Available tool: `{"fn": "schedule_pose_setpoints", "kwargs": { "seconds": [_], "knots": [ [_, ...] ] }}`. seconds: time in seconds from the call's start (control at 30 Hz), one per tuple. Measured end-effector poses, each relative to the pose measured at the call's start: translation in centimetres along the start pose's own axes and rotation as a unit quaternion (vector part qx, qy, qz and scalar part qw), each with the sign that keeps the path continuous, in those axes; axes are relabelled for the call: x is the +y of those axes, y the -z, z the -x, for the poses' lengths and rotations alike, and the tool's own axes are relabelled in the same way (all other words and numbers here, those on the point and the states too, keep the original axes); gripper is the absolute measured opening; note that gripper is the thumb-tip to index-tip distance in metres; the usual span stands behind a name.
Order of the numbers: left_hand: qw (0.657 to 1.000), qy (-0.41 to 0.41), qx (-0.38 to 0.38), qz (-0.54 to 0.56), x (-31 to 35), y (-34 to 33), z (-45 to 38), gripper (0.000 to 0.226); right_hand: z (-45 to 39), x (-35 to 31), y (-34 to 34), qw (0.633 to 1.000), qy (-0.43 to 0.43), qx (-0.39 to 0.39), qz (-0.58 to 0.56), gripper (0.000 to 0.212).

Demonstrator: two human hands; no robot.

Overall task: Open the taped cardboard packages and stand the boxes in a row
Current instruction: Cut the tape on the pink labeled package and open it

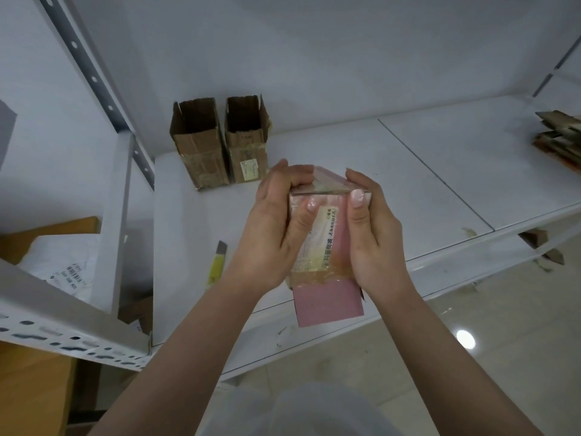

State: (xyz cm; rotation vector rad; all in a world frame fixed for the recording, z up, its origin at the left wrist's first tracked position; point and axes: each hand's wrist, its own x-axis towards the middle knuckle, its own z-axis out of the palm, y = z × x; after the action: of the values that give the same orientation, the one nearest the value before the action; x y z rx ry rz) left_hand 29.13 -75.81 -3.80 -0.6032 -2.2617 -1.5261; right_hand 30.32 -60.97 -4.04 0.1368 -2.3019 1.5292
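Both hands hold a pink package (327,247) above the white shelf (408,171): the left hand (276,234) wraps its side with the thumb on the label, the right hand (374,234) clamps the other edge. Two opened boxes (201,146) already stand side by side at the back. To open this one well, I'd press the top flaps apart evenly, so the card doesn't tear. The yellow knife (217,262) lies near the left wrist. Whether the top tape is cut, I can't tell; the label print is unreadable, and a cardboard pile (559,140) is cut off at right.
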Motion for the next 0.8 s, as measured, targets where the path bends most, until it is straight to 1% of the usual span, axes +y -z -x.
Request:
{"fn": "schedule_pose_setpoints", "kwargs": {
  "seconds": [0.07,0.2,0.23,0.3,0.43,0.57,0.63,0.7,0.73,0.77,0.8],
  "knots": [
    [1.000,0.000,-0.016,0.011,-1.1,0.3,0.1,0.047,-0.2,0.7,0.0,1.000,-0.007,-0.006,-0.011,0.064],
    [0.993,0.080,-0.039,0.082,-3.3,0.5,1.0,0.036,0.4,2.5,-1.0,1.000,0.010,-0.011,0.017,0.062],
    [0.992,0.083,-0.043,0.090,-3.7,0.5,1.3,0.037,0.6,3.0,-1.2,1.000,0.011,-0.015,0.019,0.057],
    [0.994,0.061,-0.042,0.081,-4.0,0.4,1.6,0.041,0.8,3.5,-1.8,0.999,0.016,-0.015,0.024,0.052],
    [0.999,0.032,-0.001,0.008,-4.2,-0.2,1.4,0.043,0.7,3.5,-2.7,0.999,0.045,0.003,0.028,0.069],
    [0.998,0.017,0.045,-0.038,-4.2,-1.2,1.7,0.049,0.5,3.9,-3.2,0.997,0.053,0.026,0.055,0.072],
    [0.998,0.022,0.048,-0.043,-4.6,-1.1,1.8,0.051,0.3,3.9,-3.1,0.996,0.054,0.009,0.067,0.075],
    [0.997,0.024,0.047,-0.050,-4.7,-0.4,1.5,0.047,0.1,3.7,-2.6,0.996,0.053,-0.031,0.067,0.076],
    [0.997,0.029,0.049,-0.046,-4.6,0.0,1.3,0.043,0.0,3.6,-2.3,0.996,0.045,-0.050,0.059,0.075],
    [0.997,0.045,0.060,-0.032,-4.3,0.6,0.9,0.036,-0.2,3.6,-1.9,0.996,0.032,-0.061,0.051,0.069],
    [0.994,0.071,0.083,-0.009,-3.9,1.1,0.6,0.029,-0.4,3.7,-1.4,0.997,0.020,-0.065,0.045,0.058]
  ]
}}
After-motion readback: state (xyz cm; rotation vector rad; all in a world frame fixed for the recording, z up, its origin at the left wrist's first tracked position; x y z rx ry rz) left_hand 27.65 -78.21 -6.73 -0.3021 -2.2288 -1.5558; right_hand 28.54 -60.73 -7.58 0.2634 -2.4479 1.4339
